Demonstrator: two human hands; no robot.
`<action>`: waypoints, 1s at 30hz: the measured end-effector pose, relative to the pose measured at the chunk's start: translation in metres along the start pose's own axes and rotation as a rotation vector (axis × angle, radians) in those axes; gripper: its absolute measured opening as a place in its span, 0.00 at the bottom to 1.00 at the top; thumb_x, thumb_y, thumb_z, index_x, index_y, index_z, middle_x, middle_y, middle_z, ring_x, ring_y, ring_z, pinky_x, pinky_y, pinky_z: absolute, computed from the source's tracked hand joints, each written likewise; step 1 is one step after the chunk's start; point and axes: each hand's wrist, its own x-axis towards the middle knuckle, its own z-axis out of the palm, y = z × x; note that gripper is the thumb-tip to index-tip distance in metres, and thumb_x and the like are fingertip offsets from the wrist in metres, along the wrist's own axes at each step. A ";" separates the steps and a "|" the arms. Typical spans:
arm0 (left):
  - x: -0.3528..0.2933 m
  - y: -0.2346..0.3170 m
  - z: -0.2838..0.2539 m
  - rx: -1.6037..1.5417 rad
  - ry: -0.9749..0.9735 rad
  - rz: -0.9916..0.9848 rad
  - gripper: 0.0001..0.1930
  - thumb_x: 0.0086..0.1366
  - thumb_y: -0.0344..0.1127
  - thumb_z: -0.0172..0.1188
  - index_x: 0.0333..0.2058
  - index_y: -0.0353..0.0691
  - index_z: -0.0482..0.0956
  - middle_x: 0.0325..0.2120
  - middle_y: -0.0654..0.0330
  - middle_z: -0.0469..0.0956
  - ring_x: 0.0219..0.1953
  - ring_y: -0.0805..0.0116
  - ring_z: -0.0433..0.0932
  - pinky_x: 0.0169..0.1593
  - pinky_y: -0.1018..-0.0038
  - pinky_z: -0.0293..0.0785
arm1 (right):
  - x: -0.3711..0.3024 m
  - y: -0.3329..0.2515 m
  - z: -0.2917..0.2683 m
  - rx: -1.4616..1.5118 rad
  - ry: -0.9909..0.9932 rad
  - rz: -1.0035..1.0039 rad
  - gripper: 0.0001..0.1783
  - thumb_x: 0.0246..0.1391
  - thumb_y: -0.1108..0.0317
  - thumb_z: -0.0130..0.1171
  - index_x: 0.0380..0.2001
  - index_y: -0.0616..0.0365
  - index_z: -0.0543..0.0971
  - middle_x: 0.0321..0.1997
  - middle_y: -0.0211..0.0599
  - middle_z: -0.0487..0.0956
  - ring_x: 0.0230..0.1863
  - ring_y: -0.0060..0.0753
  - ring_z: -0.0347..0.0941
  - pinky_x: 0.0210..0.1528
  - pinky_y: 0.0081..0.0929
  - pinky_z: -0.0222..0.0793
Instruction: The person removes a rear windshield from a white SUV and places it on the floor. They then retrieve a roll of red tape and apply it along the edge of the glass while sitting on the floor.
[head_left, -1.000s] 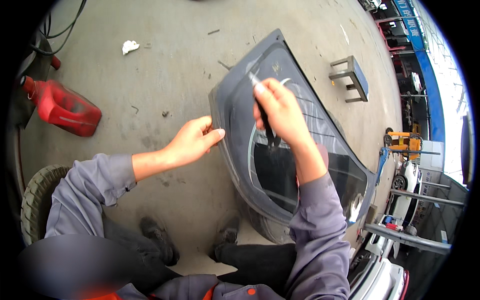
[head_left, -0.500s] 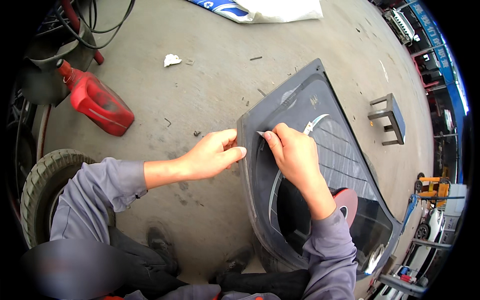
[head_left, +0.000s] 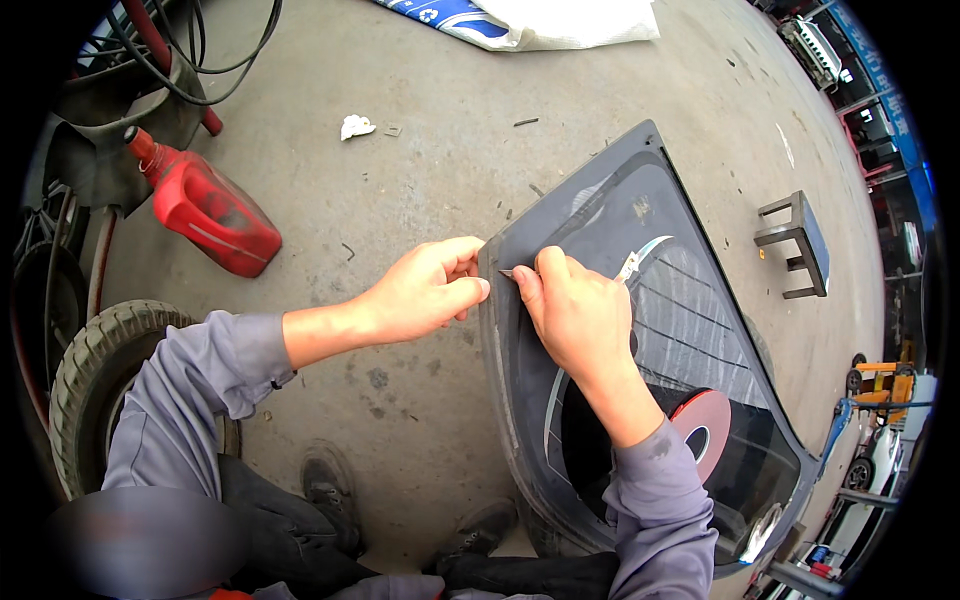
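Note:
A dark grey car panel with a window (head_left: 700, 340) lies in front of me, tilted, its narrow corner pointing away. My left hand (head_left: 430, 288) grips the panel's left edge, thumb toward me and fingers curled around the rim. In my closed right hand (head_left: 585, 312) is a knife (head_left: 508, 273); its pointed blade tip shows beyond the thumb, touching or just over the panel's frame close to that edge. Most of the knife is hidden in the fist. On the glass by my right wrist rests a roll of double-sided tape (head_left: 712, 424) with a red rim.
A red jug (head_left: 218, 215) stands on the floor at left, near a tire (head_left: 75, 400) and black hoses (head_left: 235, 75). A white-and-blue sack (head_left: 560, 25) lies at the far side. A small stool (head_left: 795, 243) is at right. Crumpled paper (head_left: 356, 127) and scraps litter the concrete.
The blade tip has moved left, closer to the panel's edge and my left hand. More of the tape roll shows beside my right wrist. My left hand keeps its grip.

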 end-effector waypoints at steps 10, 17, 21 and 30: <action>0.005 0.001 -0.003 -0.014 0.022 0.031 0.09 0.66 0.34 0.51 0.29 0.37 0.71 0.23 0.67 0.71 0.26 0.79 0.71 0.29 0.76 0.69 | -0.004 -0.005 0.000 -0.076 -0.042 0.004 0.19 0.59 0.55 0.59 0.23 0.54 0.67 0.13 0.33 0.71 0.13 0.37 0.72 0.14 0.32 0.64; 0.006 0.001 -0.003 0.019 0.026 0.057 0.09 0.65 0.34 0.51 0.27 0.37 0.69 0.21 0.68 0.69 0.25 0.81 0.67 0.28 0.76 0.66 | -0.008 -0.009 -0.002 -0.149 -0.003 0.065 0.21 0.56 0.52 0.62 0.21 0.53 0.68 0.12 0.32 0.69 0.12 0.34 0.70 0.14 0.30 0.63; 0.008 -0.003 -0.004 0.018 0.044 0.051 0.12 0.64 0.34 0.52 0.23 0.36 0.66 0.19 0.67 0.68 0.24 0.81 0.64 0.27 0.75 0.63 | -0.005 -0.007 -0.002 -0.220 0.039 0.061 0.23 0.53 0.50 0.64 0.18 0.52 0.68 0.12 0.31 0.68 0.14 0.34 0.70 0.16 0.31 0.64; 0.011 -0.008 -0.006 0.047 0.035 0.091 0.13 0.65 0.35 0.53 0.23 0.36 0.66 0.17 0.68 0.67 0.23 0.81 0.63 0.26 0.74 0.62 | -0.009 -0.005 0.008 -0.139 0.111 0.058 0.22 0.52 0.51 0.64 0.17 0.52 0.68 0.15 0.31 0.69 0.17 0.34 0.70 0.18 0.32 0.64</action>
